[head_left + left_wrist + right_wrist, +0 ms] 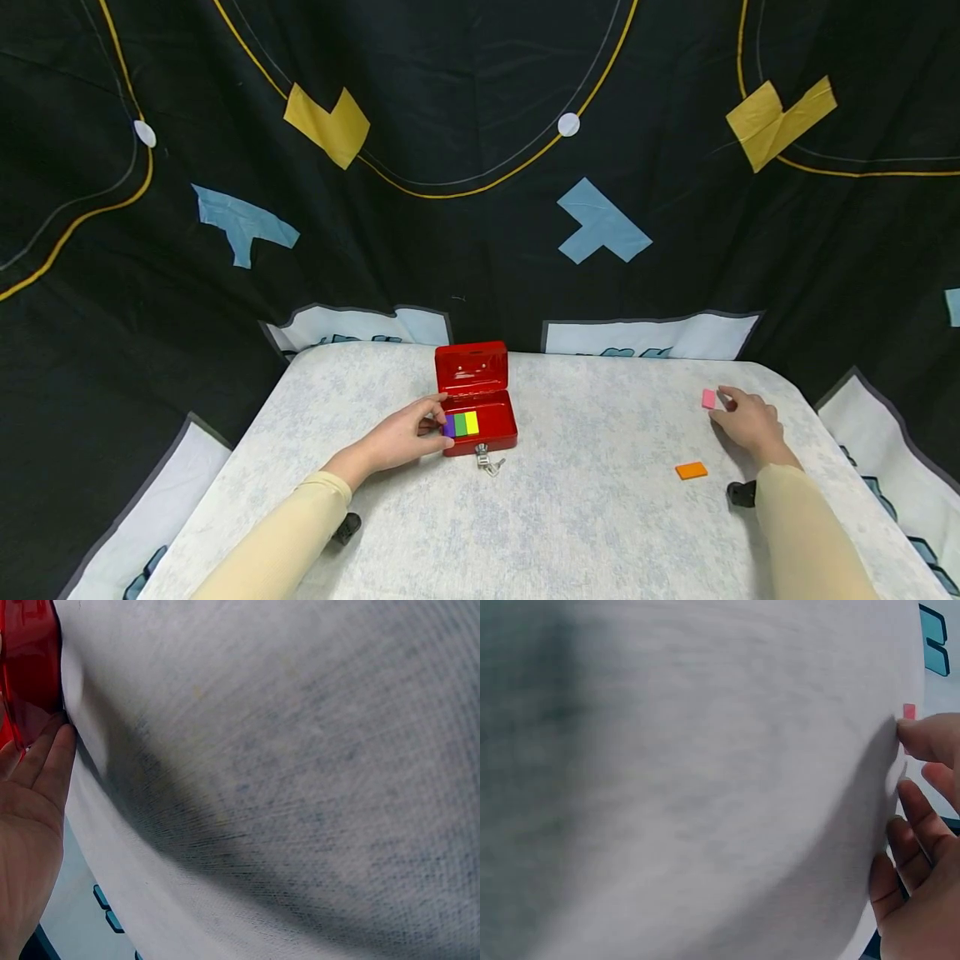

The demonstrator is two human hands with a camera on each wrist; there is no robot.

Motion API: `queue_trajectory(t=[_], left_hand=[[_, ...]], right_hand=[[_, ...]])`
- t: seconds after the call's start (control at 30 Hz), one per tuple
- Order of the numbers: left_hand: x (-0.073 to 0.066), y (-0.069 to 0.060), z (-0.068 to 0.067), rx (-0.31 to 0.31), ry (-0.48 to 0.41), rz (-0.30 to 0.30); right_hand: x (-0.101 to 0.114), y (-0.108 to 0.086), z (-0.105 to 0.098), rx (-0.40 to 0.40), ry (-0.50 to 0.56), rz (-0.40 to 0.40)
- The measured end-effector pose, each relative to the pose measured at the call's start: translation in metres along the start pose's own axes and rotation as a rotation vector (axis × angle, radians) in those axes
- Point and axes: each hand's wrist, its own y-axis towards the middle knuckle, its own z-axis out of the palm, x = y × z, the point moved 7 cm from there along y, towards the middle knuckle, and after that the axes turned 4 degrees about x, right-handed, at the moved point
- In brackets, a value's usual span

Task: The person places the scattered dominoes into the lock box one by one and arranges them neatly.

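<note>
A red cash box (491, 425) stands on the table with its lid raised. Purple (449, 426), green (461, 425) and yellow (472, 423) tiles lie side by side in its left part. My left hand (405, 433) rests against the box's left side, thumb at the front corner; the left wrist view shows fairly straight fingers along the red wall (34, 667). Over at the right, my right hand (750, 423) is beside a small pink tile (708, 399), thumb and index finger parted near its right edge. The pink tile (909, 712) is partly hidden behind the thumb in the right wrist view.
An orange tile (691, 471) lies nearer me on the white mottled table (585, 517). Keys (492, 467) hang from the lock at the box's front. Black cloth (480, 267) rises behind the table's far edge.
</note>
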Motion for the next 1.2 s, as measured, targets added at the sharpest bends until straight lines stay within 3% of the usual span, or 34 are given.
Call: queue_trajectory(t=[0.3,1.2], left_hand=[[0.0008,0.0011,-0.0001,0.004,0.008,0.001],[0.0017,0.0003,0.0,0.001,0.002,-0.011]], right_hand=[[0.002,0.0028,0.0009,0.098,0.004,0.01],[0.0026,-0.0026,-0.0011,0.037,0.02,-0.046]])
